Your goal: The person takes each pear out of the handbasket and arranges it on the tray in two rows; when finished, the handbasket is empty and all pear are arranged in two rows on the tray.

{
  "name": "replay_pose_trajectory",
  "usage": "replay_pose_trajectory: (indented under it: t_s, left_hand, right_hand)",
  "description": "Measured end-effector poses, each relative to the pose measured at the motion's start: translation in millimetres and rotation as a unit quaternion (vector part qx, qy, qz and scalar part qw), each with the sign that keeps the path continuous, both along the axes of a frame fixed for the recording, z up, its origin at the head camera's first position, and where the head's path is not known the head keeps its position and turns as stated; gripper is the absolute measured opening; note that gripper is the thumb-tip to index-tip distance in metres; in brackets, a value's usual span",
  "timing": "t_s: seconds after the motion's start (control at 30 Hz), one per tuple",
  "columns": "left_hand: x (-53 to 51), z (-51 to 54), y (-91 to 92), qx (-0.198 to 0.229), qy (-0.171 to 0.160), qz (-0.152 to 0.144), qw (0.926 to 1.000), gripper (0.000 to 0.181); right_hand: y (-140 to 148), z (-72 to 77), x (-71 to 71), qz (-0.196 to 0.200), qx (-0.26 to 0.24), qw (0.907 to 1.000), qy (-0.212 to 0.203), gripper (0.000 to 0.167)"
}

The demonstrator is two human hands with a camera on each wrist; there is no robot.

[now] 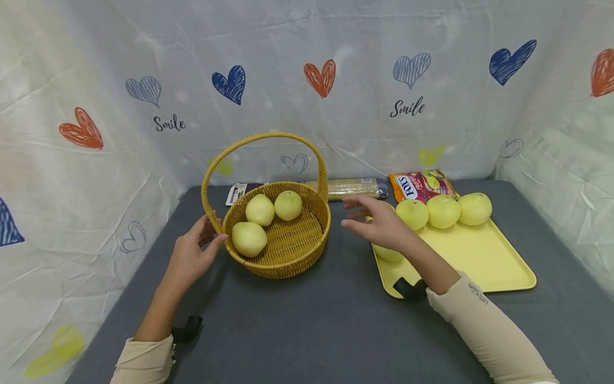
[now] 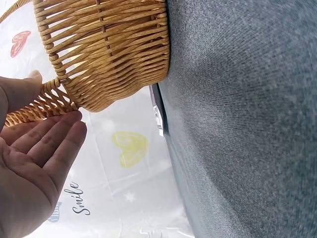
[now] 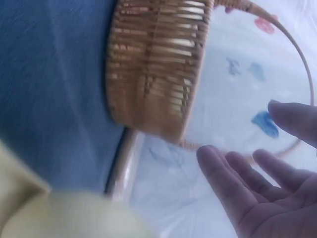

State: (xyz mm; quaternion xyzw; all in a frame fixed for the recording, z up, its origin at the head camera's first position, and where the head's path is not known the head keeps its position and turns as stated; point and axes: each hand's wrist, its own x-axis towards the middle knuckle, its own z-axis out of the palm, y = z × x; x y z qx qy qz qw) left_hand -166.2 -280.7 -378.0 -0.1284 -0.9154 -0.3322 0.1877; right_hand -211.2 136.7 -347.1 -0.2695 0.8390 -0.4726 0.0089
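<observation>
A wicker basket with a tall handle holds three pale green round fruits. My left hand holds the base of the handle at the basket's left side; in the left wrist view the thumb and fingers of the hand lie on either side of the woven handle. Between basket and tray, my right hand is in the air with fingers spread and nothing in them. It hangs over the left edge of a yellow tray, which carries several more fruits, one partly hidden beneath the hand.
Behind the tray lies an orange and purple FOX'S packet. A long clear-wrapped package and a dark and white packet lie behind the basket. A curtain printed with hearts hangs at the back and sides of the grey table.
</observation>
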Motion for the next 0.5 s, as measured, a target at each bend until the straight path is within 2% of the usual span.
replay_pose_trajectory:
  t_s: [0.3, 0.4, 0.5]
  left_hand:
    - [-0.2, -1.2, -0.5, -0.002, -0.005, -0.001, 1.0, 0.061]
    - [-0.9, -1.6, -0.9, -0.003, -0.002, -0.001, 1.0, 0.061]
    - [-1.7, -1.5, -0.9, -0.001, 0.0, -0.003, 1.0, 0.06]
  right_hand:
    - [-65.3, -4.5, -24.2, 0.043, -0.008, 0.9988, -0.023, 0.06]
    - [-83.2, -8.0, -33.8, 0.055, 0.019, 0.9979, -0.029, 0.065]
    - [-98.1, -11.1, -43.4, 0.056, 0.067, 0.9959, -0.023, 0.074]
